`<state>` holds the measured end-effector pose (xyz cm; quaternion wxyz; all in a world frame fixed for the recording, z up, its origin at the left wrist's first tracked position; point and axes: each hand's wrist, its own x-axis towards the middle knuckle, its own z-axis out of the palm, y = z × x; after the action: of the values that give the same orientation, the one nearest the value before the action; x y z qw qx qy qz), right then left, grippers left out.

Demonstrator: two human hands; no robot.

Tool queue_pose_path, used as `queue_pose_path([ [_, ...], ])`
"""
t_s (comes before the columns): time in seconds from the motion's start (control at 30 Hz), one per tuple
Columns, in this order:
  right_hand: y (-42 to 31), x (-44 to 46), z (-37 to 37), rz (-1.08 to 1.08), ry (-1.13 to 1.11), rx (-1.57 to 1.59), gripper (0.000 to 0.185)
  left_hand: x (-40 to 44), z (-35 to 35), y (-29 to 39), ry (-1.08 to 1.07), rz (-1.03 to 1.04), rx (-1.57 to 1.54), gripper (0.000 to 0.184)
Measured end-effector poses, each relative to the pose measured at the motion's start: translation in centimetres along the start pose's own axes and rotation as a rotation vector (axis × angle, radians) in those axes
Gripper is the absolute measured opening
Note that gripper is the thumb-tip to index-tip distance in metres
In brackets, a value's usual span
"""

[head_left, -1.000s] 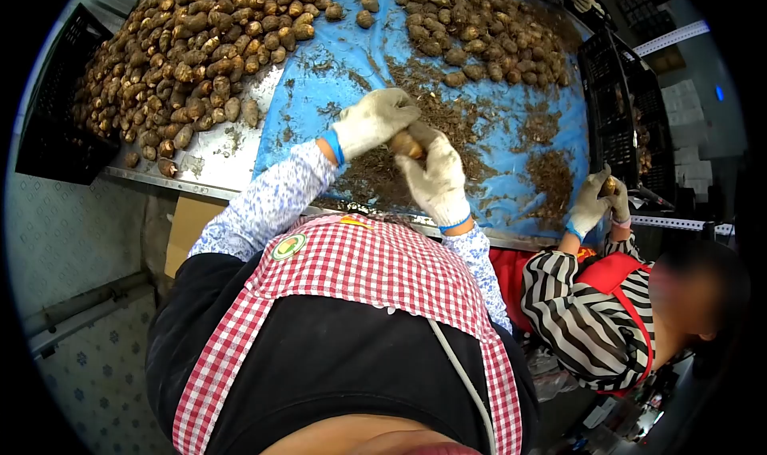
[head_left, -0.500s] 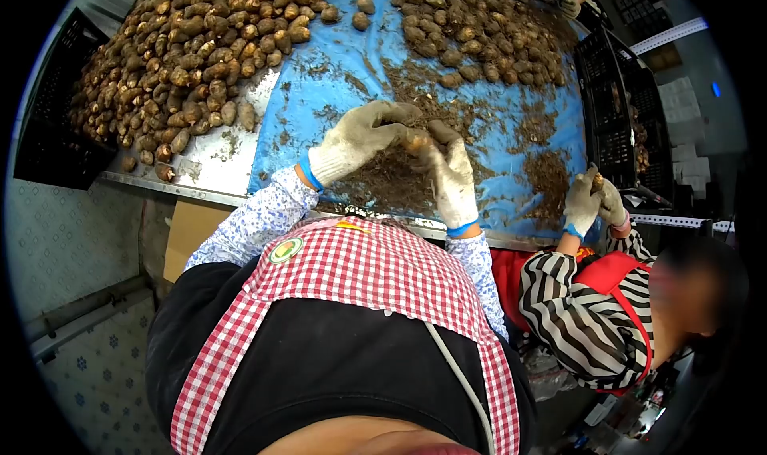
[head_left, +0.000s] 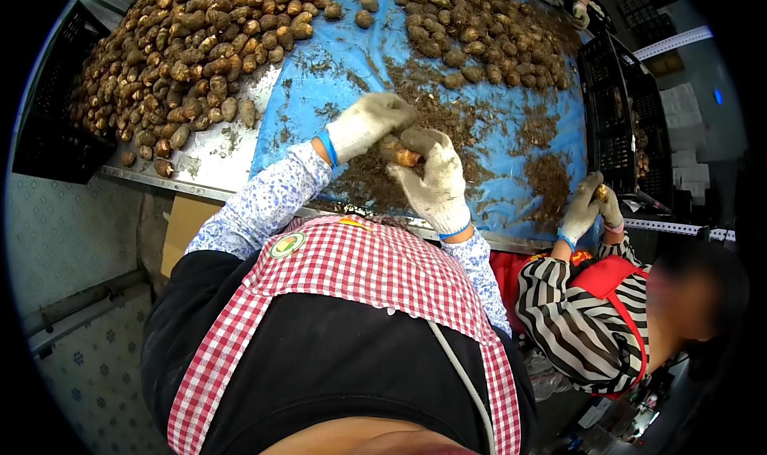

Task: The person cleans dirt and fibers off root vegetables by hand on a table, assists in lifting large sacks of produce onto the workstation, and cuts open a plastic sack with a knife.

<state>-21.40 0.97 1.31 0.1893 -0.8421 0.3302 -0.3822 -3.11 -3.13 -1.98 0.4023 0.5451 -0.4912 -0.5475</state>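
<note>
A brown taro with a paler, orange-tinted end is gripped between the thumb and fingers of my right hand, over the soil-strewn blue sheet. My left hand is closed just above and to the left of it, touching or nearly touching its upper end. What the curled left fingers pinch, if anything, is hidden. Both my hands wear pale, soil-stained gloves. Loose dirt and root fibres lie beneath them.
Cleaner-looking taros are heaped at left beside a black crate. Darker, dirty taros form a pile at the back. Black crates line the right side. A co-worker's gloved hands hold a small piece; another person's glove shows at top right.
My left hand has curled from extended fingers into a closed shape. My right hand has turned, its thumb now apart below the taro, whose pale end shows more. The person at top right has shifted.
</note>
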Motion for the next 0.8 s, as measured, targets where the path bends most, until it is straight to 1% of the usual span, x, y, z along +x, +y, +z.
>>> queue_pose_path([
  [0.03, 0.3, -0.2, -0.1, 0.060, 0.020, 0.079, 0.052, 1.0, -0.4, -1.5, 0.011, -0.101, -0.215, 0.033],
  [0.07, 1.0, -0.5, -0.1, 0.123, 0.042, 0.158, 0.051, 0.3, -1.9, 0.8, 0.023, -0.292, -0.071, 0.040],
  [0.1, 1.3, -0.7, -0.4, 0.188, 0.065, 0.236, 0.050, -0.1, -2.2, 1.1, 0.047, -0.341, -0.264, 0.042],
  [0.17, 1.9, -1.2, -1.1, 0.356, 0.084, 0.301, 0.045, -0.9, -2.8, 1.0, -0.126, -0.236, -0.426, 0.057],
  [0.23, 3.5, -2.1, -0.5, 0.415, 0.115, 0.355, 0.043, -0.9, -1.8, 0.0, -0.295, -0.068, -0.399, 0.056],
  [0.27, 3.3, -2.0, -0.5, 0.432, 0.117, 0.322, 0.042, -1.0, -1.2, -0.4, -0.376, 0.019, -0.386, 0.056],
  [0.33, 2.4, -1.3, -0.7, 0.464, 0.117, 0.256, 0.040, -2.0, 0.1, 1.5, -0.250, -0.040, -0.150, 0.045],
  [0.37, 2.2, -1.0, -0.6, 0.482, 0.124, 0.272, 0.039, -2.3, 0.5, 2.3, -0.187, -0.067, -0.031, 0.039],
  [0.5, 1.1, 0.3, -0.2, 0.584, 0.142, 0.353, 0.030, -2.2, 0.7, 2.2, -0.020, 0.225, 0.376, 0.038],
  [0.53, 1.1, 0.6, -0.2, 0.613, 0.142, 0.378, 0.028, -2.4, 0.7, 2.5, -0.083, 0.164, 0.299, 0.038],
  [0.6, 2.8, 1.2, -0.5, 0.526, 0.104, 0.196, 0.025, -3.0, 0.6, 3.7, -0.206, 0.044, 0.146, 0.039],
  [0.63, 3.9, 1.5, -0.5, 0.481, 0.085, 0.106, 0.026, -3.2, 0.6, 4.0, -0.164, 0.101, 0.225, 0.039],
  [0.67, 5.0, 1.7, -0.2, 0.424, 0.070, 0.187, 0.033, -3.5, 0.7, 4.2, -0.119, 0.158, 0.301, 0.039],
  [0.7, 5.7, 1.5, 0.1, 0.600, 0.066, 0.377, 0.034, -3.6, 0.6, 4.4, -0.074, 0.214, 0.379, 0.039],
  [0.73, 6.2, 1.3, 0.5, 0.775, 0.063, 0.569, 0.034, -3.7, 0.5, 4.9, -0.087, 0.235, 0.472, 0.038],
  [0.8, 7.9, 0.8, 1.3, 0.994, 0.062, 0.716, 0.039, -2.4, -0.2, 2.6, -0.088, 0.227, 0.247, 0.038],
])
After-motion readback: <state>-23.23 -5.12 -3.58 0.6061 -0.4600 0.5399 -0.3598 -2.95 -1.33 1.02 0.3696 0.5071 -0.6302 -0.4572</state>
